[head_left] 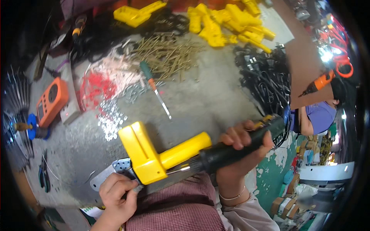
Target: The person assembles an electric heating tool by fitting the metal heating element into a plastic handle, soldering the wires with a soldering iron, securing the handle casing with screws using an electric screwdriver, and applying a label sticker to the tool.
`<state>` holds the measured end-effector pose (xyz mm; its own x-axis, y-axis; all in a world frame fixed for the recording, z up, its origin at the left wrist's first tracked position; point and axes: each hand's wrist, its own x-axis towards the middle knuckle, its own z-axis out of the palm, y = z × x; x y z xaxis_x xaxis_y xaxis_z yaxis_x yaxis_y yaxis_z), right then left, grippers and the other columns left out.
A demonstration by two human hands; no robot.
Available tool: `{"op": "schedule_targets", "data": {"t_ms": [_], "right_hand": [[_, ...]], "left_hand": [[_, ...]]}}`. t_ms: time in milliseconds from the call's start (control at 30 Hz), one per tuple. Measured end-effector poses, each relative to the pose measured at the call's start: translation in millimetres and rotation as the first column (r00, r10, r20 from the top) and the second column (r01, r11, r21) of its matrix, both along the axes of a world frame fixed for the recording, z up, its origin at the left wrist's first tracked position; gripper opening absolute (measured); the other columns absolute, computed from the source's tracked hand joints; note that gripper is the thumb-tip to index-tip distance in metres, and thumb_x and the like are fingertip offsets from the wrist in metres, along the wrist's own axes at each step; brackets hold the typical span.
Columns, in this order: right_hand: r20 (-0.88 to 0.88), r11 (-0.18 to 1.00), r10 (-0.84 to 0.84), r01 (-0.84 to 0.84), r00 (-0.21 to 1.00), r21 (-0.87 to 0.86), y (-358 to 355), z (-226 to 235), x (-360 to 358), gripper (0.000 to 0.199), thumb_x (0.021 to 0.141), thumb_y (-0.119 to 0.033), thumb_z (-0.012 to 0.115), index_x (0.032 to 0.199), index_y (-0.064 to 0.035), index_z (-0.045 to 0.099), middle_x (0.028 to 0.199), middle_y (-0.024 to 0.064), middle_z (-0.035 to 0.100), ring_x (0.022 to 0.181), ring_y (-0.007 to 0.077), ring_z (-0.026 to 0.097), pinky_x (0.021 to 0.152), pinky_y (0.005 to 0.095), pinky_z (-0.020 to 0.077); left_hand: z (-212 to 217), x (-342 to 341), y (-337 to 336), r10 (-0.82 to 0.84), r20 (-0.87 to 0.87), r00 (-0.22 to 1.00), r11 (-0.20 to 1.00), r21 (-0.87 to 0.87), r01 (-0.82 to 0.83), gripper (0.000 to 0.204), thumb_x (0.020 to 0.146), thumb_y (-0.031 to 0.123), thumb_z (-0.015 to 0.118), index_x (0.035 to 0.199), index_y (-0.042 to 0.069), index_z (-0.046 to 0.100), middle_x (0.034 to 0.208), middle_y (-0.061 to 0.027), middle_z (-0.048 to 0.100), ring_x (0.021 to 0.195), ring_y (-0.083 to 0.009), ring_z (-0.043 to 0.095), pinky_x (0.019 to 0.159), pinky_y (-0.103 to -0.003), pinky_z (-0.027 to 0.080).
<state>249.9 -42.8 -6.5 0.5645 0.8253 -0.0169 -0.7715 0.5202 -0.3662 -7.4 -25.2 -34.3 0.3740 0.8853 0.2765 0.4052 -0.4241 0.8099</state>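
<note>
- The yellow housing (148, 161) lies just beside the left hand (120, 195), up and to its right; the right hand (246, 162) is on the far side, with a black power screwdriver (223, 158) between it and the housing.
- The left hand is nearly closed, thumb and curled fingers pinching the housing's lower left corner (exactly which part sits under the fingertips is hard to make out).
- The right hand is wrapped around the driver's thick body, fingers over the top, thumb lying along the near side; its forearm rises from the lower edge.
- The housing is bright and smooth: a blocky body with a rounded handle slanting up to the right. A grey metal plate (106, 178) with small holes juts out at its left.
- The driver's thin shaft points at the housing's lower right edge; its tip is hidden.
- Beyond, on the grey table (208, 92), lie a green-and-orange screwdriver (147, 72), a heap of brass-coloured rods (169, 52), small silvery pieces (111, 121) and coiled black cables (266, 79).
- Farther up sit more yellow housings (243, 17), piled loosely.
</note>
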Motion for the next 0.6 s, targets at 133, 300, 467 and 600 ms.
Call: {"op": "schedule_targets", "data": {"t_ms": [133, 300, 467, 600], "right_hand": [[0.183, 0.975, 0.038, 0.003, 0.982, -0.220, 7, 16, 34, 0.045, 0.089, -0.041, 0.055, 0.113, -0.0040, 0.049, 0.081, 0.0058, 0.056, 0.074, 0.0153, 0.054, 0.074, 0.0303, 0.0466], [0.917, 0.743, 0.356, 0.541, 0.177, -0.393, -8, -16, 110, 0.060, 0.084, -0.011, 0.068, 0.136, -0.0002, 0.041, 0.100, 0.0132, 0.065, 0.089, 0.0194, 0.065, 0.076, 0.0305, 0.0523], [0.994, 0.635, 0.079, 0.772, -0.070, 0.004, -13, 15, 213, 0.016, 0.084, -0.009, 0.067, 0.097, 0.0001, 0.068, 0.091, 0.0109, 0.069, 0.075, 0.0128, 0.064, 0.065, 0.0240, 0.0491], [0.708, 0.150, 0.701, 0.988, -0.086, -0.029, 9, 36, 334, 0.044, 0.079, -0.027, 0.071, 0.112, 0.0006, 0.063, 0.109, 0.0252, 0.064, 0.105, 0.0370, 0.061, 0.090, 0.0432, 0.0479]], "left_hand": [[12, -4, 6, 0.084, -0.030, 0.996, 0.996, -0.024, -0.085, 0.023, 0.068, 0.003, 0.067, 0.090, 0.000, 0.066, 0.079, -0.0124, 0.061, 0.070, -0.0233, 0.060, 0.065, -0.029, 0.049], [-14, -36, -7, 0.008, -0.508, 0.861, 0.973, 0.202, 0.110, 0.077, 0.070, 0.039, 0.074, 0.130, 0.000, 0.048, 0.131, -0.0262, 0.048, 0.120, -0.0404, 0.048, 0.100, -0.048, 0.038], [46, -31, 12, -0.093, -0.469, 0.878, 0.875, 0.383, 0.297, 0.042, 0.081, 0.018, 0.070, 0.117, -0.001, 0.061, 0.103, -0.0178, 0.066, 0.092, -0.0376, 0.063, 0.081, -0.042, 0.050], [51, -56, 28, 0.040, -0.517, 0.855, 0.999, 0.047, -0.019, 0.026, 0.088, 0.017, 0.057, 0.109, 0.003, 0.066, 0.095, -0.0200, 0.066, 0.080, -0.0396, 0.064, 0.073, -0.039, 0.051]]}}
